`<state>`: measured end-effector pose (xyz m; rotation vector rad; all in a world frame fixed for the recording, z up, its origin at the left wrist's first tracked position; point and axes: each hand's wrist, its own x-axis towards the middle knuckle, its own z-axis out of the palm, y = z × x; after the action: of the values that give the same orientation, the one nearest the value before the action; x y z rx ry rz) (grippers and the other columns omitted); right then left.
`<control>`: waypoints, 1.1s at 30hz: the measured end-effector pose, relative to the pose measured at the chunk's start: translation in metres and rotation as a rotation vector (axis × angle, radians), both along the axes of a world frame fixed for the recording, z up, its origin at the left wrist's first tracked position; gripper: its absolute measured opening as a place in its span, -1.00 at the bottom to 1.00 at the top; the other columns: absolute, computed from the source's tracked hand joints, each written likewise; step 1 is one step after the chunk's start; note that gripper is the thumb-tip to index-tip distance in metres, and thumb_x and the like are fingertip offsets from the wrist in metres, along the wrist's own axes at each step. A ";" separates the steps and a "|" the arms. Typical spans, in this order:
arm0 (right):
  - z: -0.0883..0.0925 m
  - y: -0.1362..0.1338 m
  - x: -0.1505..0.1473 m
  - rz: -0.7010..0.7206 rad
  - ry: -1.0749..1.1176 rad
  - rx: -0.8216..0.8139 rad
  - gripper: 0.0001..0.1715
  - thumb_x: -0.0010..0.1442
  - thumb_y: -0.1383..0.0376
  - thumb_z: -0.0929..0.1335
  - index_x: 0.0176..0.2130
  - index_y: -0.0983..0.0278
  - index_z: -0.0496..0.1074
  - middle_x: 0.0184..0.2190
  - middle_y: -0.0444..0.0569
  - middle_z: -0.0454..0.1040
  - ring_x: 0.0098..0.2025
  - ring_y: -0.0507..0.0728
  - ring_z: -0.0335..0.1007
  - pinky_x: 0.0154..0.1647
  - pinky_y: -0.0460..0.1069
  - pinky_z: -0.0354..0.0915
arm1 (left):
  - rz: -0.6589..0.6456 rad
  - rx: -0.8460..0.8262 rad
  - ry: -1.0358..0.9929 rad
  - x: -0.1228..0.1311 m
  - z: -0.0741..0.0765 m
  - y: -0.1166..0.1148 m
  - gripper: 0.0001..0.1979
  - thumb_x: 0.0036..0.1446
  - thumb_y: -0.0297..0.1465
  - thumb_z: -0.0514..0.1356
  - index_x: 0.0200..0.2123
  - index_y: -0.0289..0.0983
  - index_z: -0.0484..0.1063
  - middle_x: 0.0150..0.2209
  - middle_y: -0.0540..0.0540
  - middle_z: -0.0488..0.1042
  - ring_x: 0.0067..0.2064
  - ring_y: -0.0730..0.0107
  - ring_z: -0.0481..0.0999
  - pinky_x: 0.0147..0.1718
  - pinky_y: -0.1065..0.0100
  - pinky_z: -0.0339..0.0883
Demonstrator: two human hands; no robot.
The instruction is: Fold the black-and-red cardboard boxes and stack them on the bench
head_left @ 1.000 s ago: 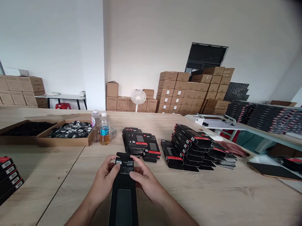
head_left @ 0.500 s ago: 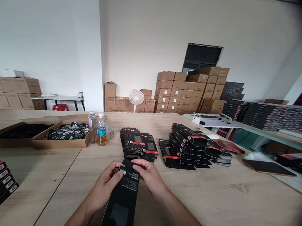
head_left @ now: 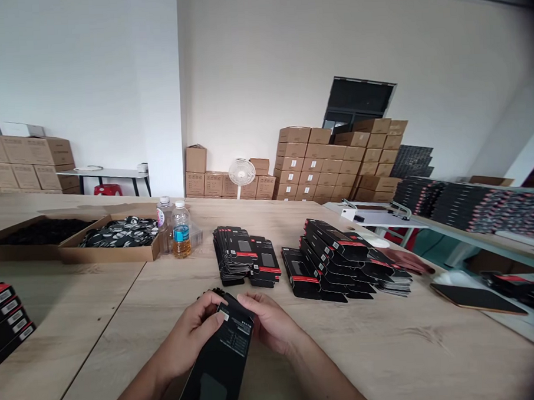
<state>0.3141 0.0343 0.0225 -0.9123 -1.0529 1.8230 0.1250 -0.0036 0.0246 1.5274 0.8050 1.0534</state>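
Note:
A long black box (head_left: 221, 361) with small pale print and a grey window-like panel slants up from the bottom edge, its far end between my hands. My left hand (head_left: 196, 327) grips its left side near that end, thumb on the white label. On the right side of the same end, my right hand (head_left: 271, 322) pinches the flap area, thumb on top; its lower fingers are partly hidden. Beyond them lie a pile of flat black cartons (head_left: 234, 251) and a stack of black and red cartons (head_left: 329, 253) with open flaps.
Two plastic bottles (head_left: 181, 233) stand beside a cardboard tray (head_left: 110, 254) of black and white pieces. Black boxes (head_left: 9, 320) are stacked at the left edge. A dark board (head_left: 477, 297) lies at the right.
The far end of the black box and both hands have shifted slightly down and right. My right thumb has moved over the end flap.

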 end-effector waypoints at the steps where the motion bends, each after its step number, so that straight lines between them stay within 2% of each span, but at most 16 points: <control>1: 0.000 0.000 0.000 -0.013 -0.029 0.031 -0.57 -0.15 0.08 0.59 -0.50 0.30 0.43 -0.60 -0.23 0.38 -0.55 -0.04 0.21 -0.48 -0.10 0.06 | 0.005 -0.011 -0.002 0.000 -0.001 0.000 -0.74 0.23 -0.15 0.14 -0.19 -0.22 0.39 -0.29 -0.01 0.44 -0.27 0.39 0.35 -0.28 0.39 0.23; 4: 0.002 -0.001 -0.001 -0.096 -0.111 0.177 -0.60 -0.17 0.11 0.60 -0.50 0.31 0.46 -0.57 -0.20 0.42 -0.50 -0.02 0.24 -0.42 -0.09 0.09 | 0.020 -0.077 -0.011 0.000 -0.005 -0.001 -0.64 0.22 -0.11 0.14 -0.02 -0.16 0.31 -0.30 0.02 0.42 -0.34 0.42 0.34 -0.36 0.41 0.20; 8: 0.003 -0.002 -0.001 -0.122 -0.192 0.299 -0.62 -0.16 0.08 0.58 -0.51 0.29 0.49 -0.54 -0.17 0.45 -0.45 0.03 0.26 -0.34 -0.05 0.14 | 0.056 -0.100 0.003 0.000 -0.010 0.001 -0.51 0.21 -0.08 0.14 0.14 -0.11 0.18 -0.29 0.01 0.42 -0.36 0.41 0.35 -0.41 0.42 0.17; 11: 0.005 -0.004 -0.001 -0.133 -0.202 0.311 -0.63 -0.16 0.08 0.58 -0.52 0.28 0.49 -0.55 -0.18 0.43 -0.44 0.03 0.25 -0.32 -0.04 0.14 | 0.058 -0.076 0.006 0.000 -0.011 0.001 -0.52 0.22 -0.10 0.14 0.14 -0.12 0.21 -0.33 0.03 0.40 -0.37 0.42 0.34 -0.40 0.42 0.16; 16: 0.007 -0.005 -0.001 -0.112 -0.178 0.319 -0.63 -0.09 0.05 0.56 -0.53 0.28 0.51 -0.57 -0.18 0.40 -0.45 0.03 0.23 -0.31 -0.04 0.15 | 0.041 -0.067 -0.052 0.003 -0.006 0.001 -0.63 0.21 -0.14 0.17 0.03 -0.17 0.35 -0.32 0.02 0.40 -0.33 0.44 0.32 -0.35 0.42 0.19; 19: 0.008 -0.006 -0.003 -0.073 -0.144 0.337 -0.58 0.07 -0.04 0.45 -0.37 0.28 0.59 -0.48 -0.10 0.49 -0.39 0.08 0.33 -0.24 0.00 0.23 | 0.104 -0.078 -0.146 0.003 -0.004 0.003 -0.65 0.20 -0.14 0.18 -0.03 -0.20 0.40 -0.31 0.00 0.43 -0.35 0.45 0.32 -0.37 0.43 0.20; 22: 0.013 -0.010 -0.005 -0.034 -0.207 0.466 -0.53 0.18 -0.05 0.38 -0.12 0.23 0.59 -0.22 0.00 0.57 -0.20 0.17 0.41 -0.10 0.07 0.28 | 0.178 -0.081 -0.240 0.002 -0.003 0.005 -0.65 0.16 -0.13 0.22 -0.08 -0.23 0.42 -0.40 0.02 0.40 -0.40 0.48 0.29 -0.42 0.45 0.18; 24: 0.015 -0.014 -0.006 -0.005 -0.255 0.546 -0.54 0.21 -0.03 0.36 -0.03 0.16 0.55 -0.09 0.01 0.54 -0.08 0.20 0.41 -0.05 0.09 0.30 | 0.207 -0.085 -0.269 0.000 -0.003 0.005 -0.65 0.15 -0.13 0.23 -0.10 -0.24 0.42 -0.43 0.04 0.38 -0.42 0.49 0.29 -0.43 0.46 0.19; 27: 0.015 -0.018 -0.007 0.031 -0.291 0.584 -0.52 0.24 0.00 0.35 0.08 0.11 0.47 0.03 -0.01 0.48 0.05 0.22 0.37 0.04 0.11 0.30 | 0.244 -0.065 -0.254 -0.001 -0.003 0.006 -0.66 0.15 -0.14 0.23 -0.11 -0.23 0.42 -0.41 0.04 0.41 -0.40 0.47 0.33 -0.42 0.46 0.23; 30: 0.011 -0.021 -0.008 -0.069 -0.356 0.606 -0.37 0.28 0.05 0.31 0.28 0.08 0.21 0.16 0.02 0.36 0.09 0.19 0.35 0.08 0.10 0.29 | 0.409 0.054 -0.233 -0.004 -0.001 0.010 -0.69 0.15 -0.15 0.24 -0.13 -0.21 0.40 -0.31 0.01 0.46 -0.30 0.44 0.42 -0.32 0.45 0.31; 33: 0.010 -0.026 -0.011 -0.174 -0.524 0.717 -0.21 0.24 0.14 0.33 0.36 0.07 0.00 0.25 0.06 0.24 0.10 0.19 0.34 0.05 0.10 0.33 | 0.672 0.158 -0.246 -0.013 0.004 0.016 -0.68 0.13 -0.15 0.26 -0.14 -0.19 0.35 -0.25 0.01 0.46 -0.38 0.50 0.42 -0.43 0.48 0.32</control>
<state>0.3029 0.0085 0.0323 -0.9941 -1.7325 0.9407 0.1123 0.0128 0.0283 1.2350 1.1111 1.7934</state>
